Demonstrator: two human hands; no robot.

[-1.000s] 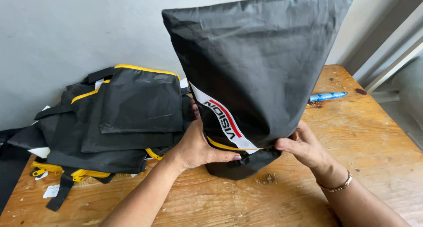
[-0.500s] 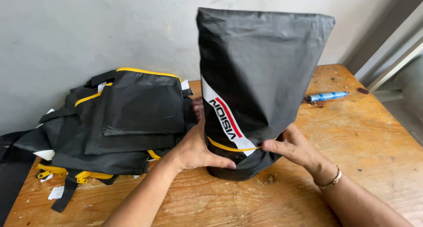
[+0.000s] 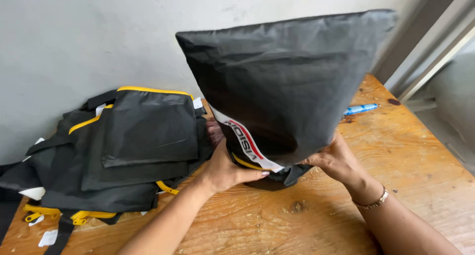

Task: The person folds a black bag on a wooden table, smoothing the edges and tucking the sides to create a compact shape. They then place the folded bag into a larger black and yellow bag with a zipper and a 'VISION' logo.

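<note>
A black fabric bag with a white, red and black label strip and yellow piping stands upright on the wooden table, its wide flat end up. My left hand grips its lower left side. My right hand, with a thin bracelet on the wrist, grips its lower right side. The bag's bottom end bunches between my hands.
A pile of black bags with yellow trim and zips lies at the left against the grey wall. A blue pen rests on the table behind the held bag. The table's right edge runs beside a metal frame.
The bag has tilted and spread wider at the top, and it now fills more of the view. Both hands keep their grip at its lower end.
</note>
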